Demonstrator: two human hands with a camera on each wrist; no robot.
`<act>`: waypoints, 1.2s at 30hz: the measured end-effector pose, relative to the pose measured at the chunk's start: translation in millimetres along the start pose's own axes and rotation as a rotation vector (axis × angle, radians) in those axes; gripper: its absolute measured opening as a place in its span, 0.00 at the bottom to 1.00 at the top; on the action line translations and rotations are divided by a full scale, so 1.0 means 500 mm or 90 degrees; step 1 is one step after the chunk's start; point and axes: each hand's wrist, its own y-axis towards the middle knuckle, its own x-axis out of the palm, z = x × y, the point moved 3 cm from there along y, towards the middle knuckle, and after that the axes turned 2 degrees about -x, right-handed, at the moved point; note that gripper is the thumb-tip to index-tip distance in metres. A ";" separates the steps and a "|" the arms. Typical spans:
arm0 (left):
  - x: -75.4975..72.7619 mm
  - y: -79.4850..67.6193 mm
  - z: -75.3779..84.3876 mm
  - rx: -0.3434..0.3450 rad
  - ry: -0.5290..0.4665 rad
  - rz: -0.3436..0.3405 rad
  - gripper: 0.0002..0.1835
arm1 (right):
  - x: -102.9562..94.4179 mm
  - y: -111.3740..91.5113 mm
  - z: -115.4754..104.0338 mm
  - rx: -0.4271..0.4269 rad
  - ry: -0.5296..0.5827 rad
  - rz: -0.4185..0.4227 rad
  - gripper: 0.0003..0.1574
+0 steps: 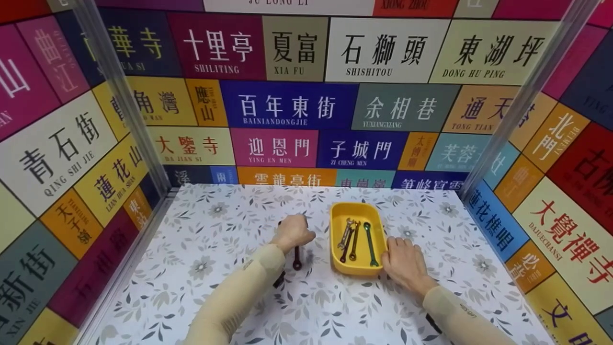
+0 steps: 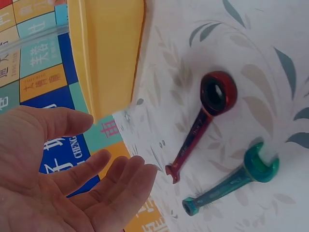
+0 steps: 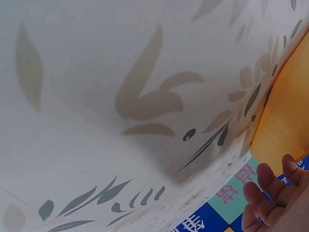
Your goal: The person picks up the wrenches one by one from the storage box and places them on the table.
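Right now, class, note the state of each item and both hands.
Yellow tray: upright, uncovered
Wrenches in tray: lying lengthwise
Red combination wrench: on tabletop, unheld
Green wrench beside it: on tabletop, unheld
Left hand: empty, relaxed
Right hand: at tray's side

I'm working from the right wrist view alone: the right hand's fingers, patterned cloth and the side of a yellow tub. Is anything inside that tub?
Observer: Yes. The head view shows several wrenches lying in the yellow tub.
Operator: And what's on the cloth by the left hand?
Observer: The left wrist view shows two more wrenches there, a red wrench and a green wrench.
Operator: Is that hand gripping either one?
Observer: No. In the left wrist view it holds neither; both lie clear of it.
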 end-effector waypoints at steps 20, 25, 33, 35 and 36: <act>-0.002 0.006 0.075 0.023 -0.016 0.001 0.24 | -0.001 -0.001 0.006 0.007 0.001 -0.019 0.21; -0.002 0.006 0.087 0.021 -0.024 -0.004 0.21 | -0.001 -0.002 0.008 0.003 0.002 -0.013 0.20; 0.001 0.008 0.098 -0.017 -0.061 -0.024 0.21 | -0.001 -0.001 0.004 0.001 -0.001 -0.021 0.17; 0.003 0.009 0.101 -0.031 -0.074 -0.031 0.20 | -0.001 0.000 0.002 0.000 -0.002 -0.024 0.18; 0.004 0.010 0.104 -0.036 -0.084 -0.034 0.20 | -0.001 0.000 0.002 0.000 -0.004 -0.025 0.19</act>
